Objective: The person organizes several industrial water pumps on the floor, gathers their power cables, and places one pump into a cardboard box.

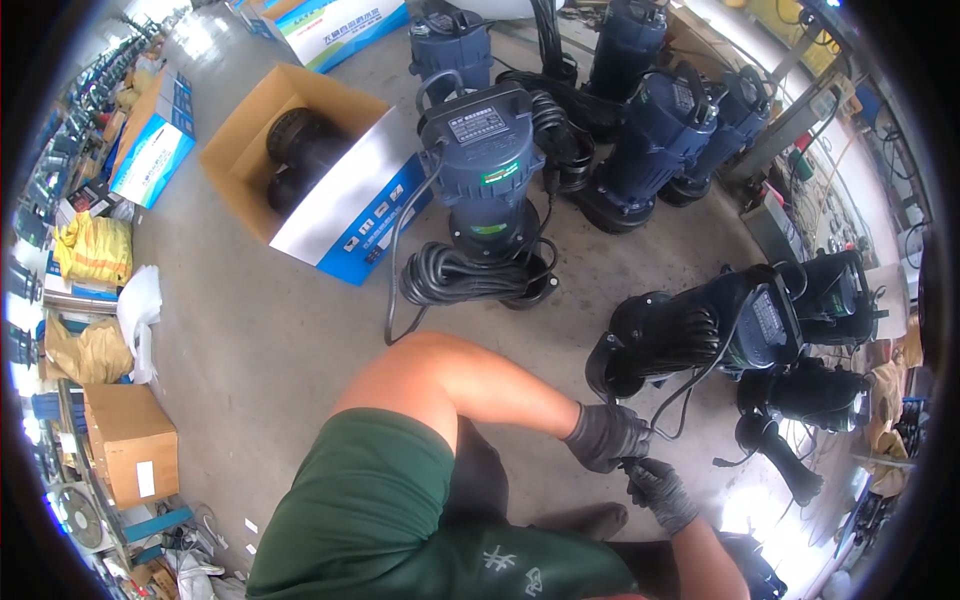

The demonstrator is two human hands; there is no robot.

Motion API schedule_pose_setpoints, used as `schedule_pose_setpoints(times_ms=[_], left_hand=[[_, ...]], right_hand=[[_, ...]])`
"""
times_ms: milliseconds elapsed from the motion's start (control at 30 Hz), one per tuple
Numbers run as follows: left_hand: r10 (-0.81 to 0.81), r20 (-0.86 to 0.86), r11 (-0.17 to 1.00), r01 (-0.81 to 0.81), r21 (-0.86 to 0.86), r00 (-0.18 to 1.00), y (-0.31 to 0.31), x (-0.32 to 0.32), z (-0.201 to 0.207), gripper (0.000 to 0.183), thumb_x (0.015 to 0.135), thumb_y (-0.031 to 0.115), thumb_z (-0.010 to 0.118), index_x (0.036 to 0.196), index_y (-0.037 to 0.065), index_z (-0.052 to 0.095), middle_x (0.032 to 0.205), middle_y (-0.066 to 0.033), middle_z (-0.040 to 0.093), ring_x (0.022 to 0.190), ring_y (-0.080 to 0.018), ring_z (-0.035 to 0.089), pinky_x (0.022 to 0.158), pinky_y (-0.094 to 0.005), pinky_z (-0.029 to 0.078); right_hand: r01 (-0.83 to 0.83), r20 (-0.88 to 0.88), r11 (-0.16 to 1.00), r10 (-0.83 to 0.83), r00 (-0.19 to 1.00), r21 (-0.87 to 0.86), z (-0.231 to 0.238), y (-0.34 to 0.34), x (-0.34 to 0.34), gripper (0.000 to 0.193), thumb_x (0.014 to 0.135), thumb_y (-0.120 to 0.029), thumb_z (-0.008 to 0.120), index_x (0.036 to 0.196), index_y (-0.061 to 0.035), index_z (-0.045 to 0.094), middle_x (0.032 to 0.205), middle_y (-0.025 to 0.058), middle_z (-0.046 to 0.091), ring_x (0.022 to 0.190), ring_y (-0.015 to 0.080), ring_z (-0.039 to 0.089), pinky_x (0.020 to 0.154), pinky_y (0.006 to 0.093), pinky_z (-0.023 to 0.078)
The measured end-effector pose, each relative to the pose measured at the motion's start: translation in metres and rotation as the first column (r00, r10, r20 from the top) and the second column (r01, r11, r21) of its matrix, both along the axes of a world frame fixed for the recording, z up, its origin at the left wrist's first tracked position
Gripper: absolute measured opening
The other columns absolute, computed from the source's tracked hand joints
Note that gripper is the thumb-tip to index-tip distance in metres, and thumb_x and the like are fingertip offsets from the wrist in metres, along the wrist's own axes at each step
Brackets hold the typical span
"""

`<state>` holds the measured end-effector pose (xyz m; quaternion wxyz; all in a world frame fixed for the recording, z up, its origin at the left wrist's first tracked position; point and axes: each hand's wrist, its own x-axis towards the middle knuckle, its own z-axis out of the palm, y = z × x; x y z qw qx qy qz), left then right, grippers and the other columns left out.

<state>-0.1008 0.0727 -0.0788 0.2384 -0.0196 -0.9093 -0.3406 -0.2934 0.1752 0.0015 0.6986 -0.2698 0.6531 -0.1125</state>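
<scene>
Both my hands wear dark grey gloves and meet low in the right half of the view. My left hand (606,437) is closed, and a thin black cable (684,425) runs into its fingers from the nearest pump. Just below, my right hand (660,494) has its fingers pressed together against the left fingertips; what they pinch is too small to tell. The dark submersible pump (745,325) stands tilted in view just beyond my hands, with a bundled coil of black cable (675,343) against its side.
Another pump (480,150) with coiled cable (465,275) stands ahead, beside an open carton (340,205) holding a dark pump. More pumps (650,150) stand behind, others (805,390) at right. A brown box (130,440) and yellow sacks (93,250) line the left.
</scene>
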Motion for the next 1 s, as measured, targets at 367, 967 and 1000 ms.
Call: schedule_pose_setpoints(times_ms=[367, 967, 1000], left_hand=[[-0.021, 0.257, 0.989, -0.018, 0.147, 0.966, -0.011, -0.008, -0.004, 0.058, 0.074, 0.046, 0.075, 0.113, 0.007, 0.055, 0.096, -0.0146, 0.065, 0.081, -0.0332, 0.066, 0.067, -0.0421, 0.054], [-0.011, 0.311, 0.982, -0.049, 0.184, 0.950, -0.012, -0.030, 0.026, 0.074, 0.074, 0.033, 0.081, 0.137, 0.010, 0.049, 0.109, -0.0119, 0.061, 0.099, -0.0303, 0.060, 0.086, -0.0388, 0.048], [-0.019, 0.320, 0.983, -0.041, 0.181, 0.947, -0.012, -0.032, 0.029, 0.074, 0.074, 0.033, 0.081, 0.137, 0.010, 0.049, 0.109, -0.0119, 0.061, 0.099, -0.0303, 0.060, 0.086, -0.0388, 0.048]], right_hand=[[-0.226, -0.081, 0.974, 0.223, 0.971, -0.030, 0.004, -0.033, -0.014, 0.033, 0.096, -0.033, 0.059, 0.102, -0.0019, 0.066, 0.070, -0.0009, 0.057, 0.058, 0.0067, 0.047, 0.053, 0.0220, 0.039], [-0.590, -0.355, 0.734, 0.481, 0.802, -0.337, 0.008, -0.036, -0.031, 0.035, 0.096, -0.036, 0.048, 0.108, -0.0079, 0.067, 0.095, 0.0197, 0.067, 0.091, 0.0372, 0.064, 0.082, 0.0436, 0.050], [-0.563, -0.330, 0.742, 0.463, 0.823, -0.363, 0.012, -0.035, -0.031, 0.035, 0.096, -0.035, 0.048, 0.106, -0.0074, 0.067, 0.095, 0.0201, 0.067, 0.091, 0.0371, 0.064, 0.083, 0.0429, 0.050]])
